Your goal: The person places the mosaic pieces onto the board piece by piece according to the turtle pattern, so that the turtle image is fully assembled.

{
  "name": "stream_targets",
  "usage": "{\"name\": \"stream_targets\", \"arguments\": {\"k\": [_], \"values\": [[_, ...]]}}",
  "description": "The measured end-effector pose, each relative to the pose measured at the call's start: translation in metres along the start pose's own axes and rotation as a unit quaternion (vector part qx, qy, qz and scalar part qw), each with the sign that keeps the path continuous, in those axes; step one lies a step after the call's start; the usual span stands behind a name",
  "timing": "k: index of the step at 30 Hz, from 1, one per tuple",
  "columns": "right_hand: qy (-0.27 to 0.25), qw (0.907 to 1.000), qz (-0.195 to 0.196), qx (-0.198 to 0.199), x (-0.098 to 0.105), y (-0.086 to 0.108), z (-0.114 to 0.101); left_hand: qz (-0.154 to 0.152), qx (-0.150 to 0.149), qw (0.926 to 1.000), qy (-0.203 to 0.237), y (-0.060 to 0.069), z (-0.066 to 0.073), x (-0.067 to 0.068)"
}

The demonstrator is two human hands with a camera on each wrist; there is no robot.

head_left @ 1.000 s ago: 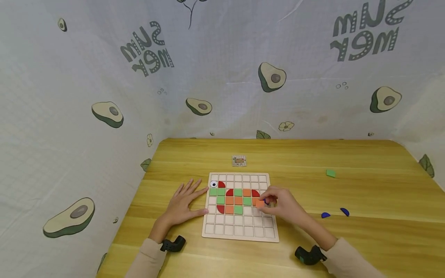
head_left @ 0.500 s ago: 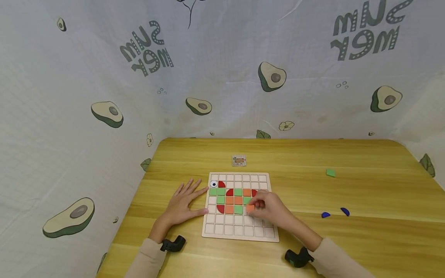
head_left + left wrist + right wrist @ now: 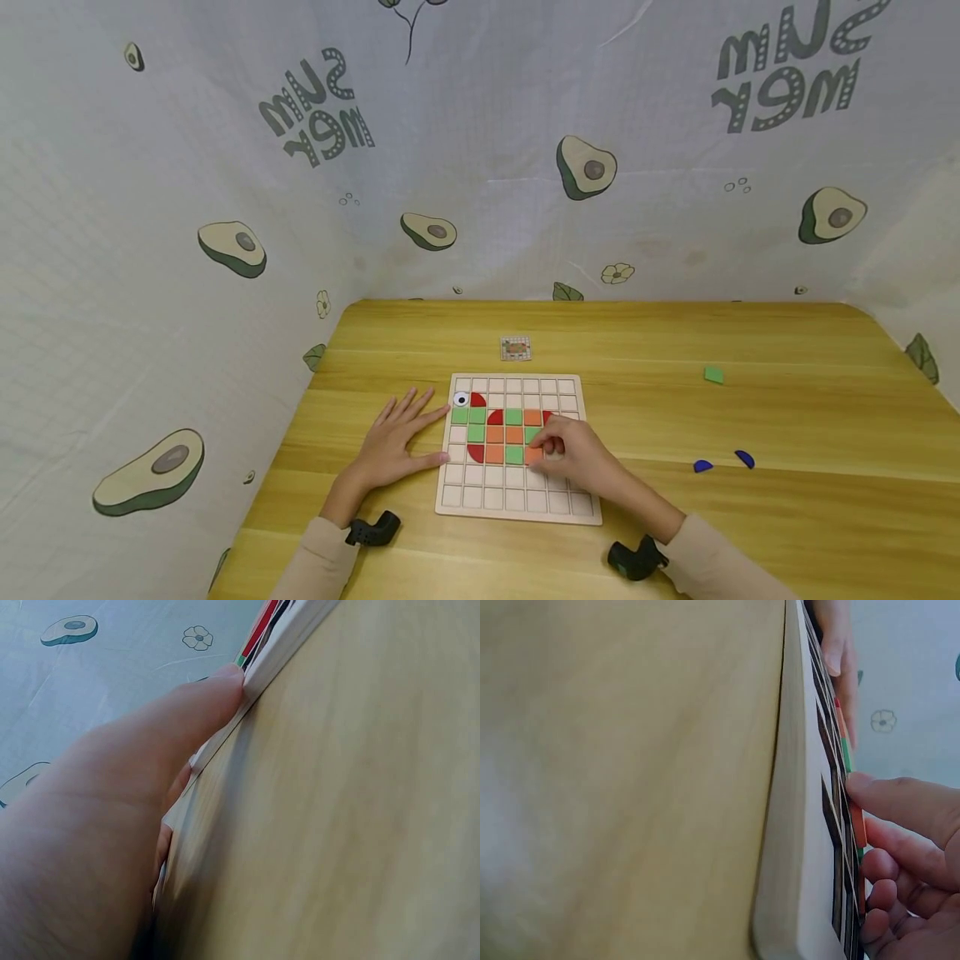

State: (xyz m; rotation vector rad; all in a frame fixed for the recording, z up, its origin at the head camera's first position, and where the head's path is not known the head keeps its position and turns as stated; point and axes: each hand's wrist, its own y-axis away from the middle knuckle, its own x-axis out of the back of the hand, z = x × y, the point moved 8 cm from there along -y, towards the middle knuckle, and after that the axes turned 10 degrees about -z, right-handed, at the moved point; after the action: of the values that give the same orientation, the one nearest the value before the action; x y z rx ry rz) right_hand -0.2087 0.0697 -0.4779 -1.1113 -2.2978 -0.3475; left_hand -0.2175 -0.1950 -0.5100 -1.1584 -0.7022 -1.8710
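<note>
A white wooden grid board [image 3: 516, 507] lies on the table, with green, orange and red tiles in its cells. My left hand [image 3: 392, 443] lies flat with spread fingers at the board's left edge; its thumb touches the rim in the left wrist view. My right hand [image 3: 576, 454] pinches an orange square tile [image 3: 532, 455] at a cell beside a green tile [image 3: 514, 455]. In the right wrist view the thumb [image 3: 900, 799] presses near the orange tile [image 3: 858, 823], and the other fingers are curled. The hand hides some cells on the board's right side.
A small picture card [image 3: 515, 348] lies behind the board. To the right on the table are a green square tile [image 3: 713, 375] and two blue half-round pieces, one nearer [image 3: 702, 466] and one farther right [image 3: 744, 458]. A patterned cloth [image 3: 480, 167] hangs behind the table.
My right hand has moved left and slightly down over the board, bringing the orange tile from the right side to a cell beside the lower green tile. My left hand has stayed still.
</note>
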Motion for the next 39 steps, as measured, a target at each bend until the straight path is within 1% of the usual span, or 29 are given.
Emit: {"name": "stream_targets", "arguments": {"k": [7, 12, 14, 19, 22, 27, 29, 32, 35, 39], "values": [[-0.005, 1.0000, -0.002, -0.007, 0.001, -0.001, 0.001, 0.001, -0.001, 1.0000, 0.003, 0.000, 0.000, 0.000], [-0.006, 1.0000, -0.001, -0.005, 0.003, 0.000, -0.001, 0.001, 0.000, 1.0000, -0.002, -0.001, -0.001, 0.000], [-0.004, 1.0000, 0.004, 0.000, 0.006, 0.000, 0.000, -0.001, 0.002, 1.0000, -0.003, -0.001, -0.001, -0.001], [-0.016, 0.9995, 0.017, 0.022, 0.016, 0.002, 0.003, -0.006, 0.005, 1.0000, -0.003, -0.001, -0.001, -0.001], [-0.018, 0.9994, 0.021, 0.020, 0.026, 0.005, 0.005, -0.006, 0.004, 1.0000, -0.003, -0.001, -0.001, 0.000], [-0.014, 0.9990, 0.041, -0.012, 0.048, 0.012, 0.015, -0.006, 0.003, 1.0000, 0.000, 0.000, 0.001, 0.000], [-0.015, 0.9982, 0.053, -0.023, 0.058, 0.016, 0.020, -0.006, 0.002, 1.0000, 0.000, 0.000, 0.001, 0.000], [-0.009, 0.9966, 0.077, -0.028, 0.076, 0.023, 0.028, -0.005, 0.002, 1.0000, 0.001, -0.001, 0.001, 0.000], [0.010, 0.9940, 0.104, -0.033, 0.094, 0.030, 0.036, -0.005, 0.002, 1.0000, 0.001, -0.001, 0.001, 0.000], [0.027, 0.9892, 0.134, -0.053, 0.118, 0.042, 0.048, -0.005, 0.001, 1.0000, 0.005, 0.000, 0.001, 0.000]]}}
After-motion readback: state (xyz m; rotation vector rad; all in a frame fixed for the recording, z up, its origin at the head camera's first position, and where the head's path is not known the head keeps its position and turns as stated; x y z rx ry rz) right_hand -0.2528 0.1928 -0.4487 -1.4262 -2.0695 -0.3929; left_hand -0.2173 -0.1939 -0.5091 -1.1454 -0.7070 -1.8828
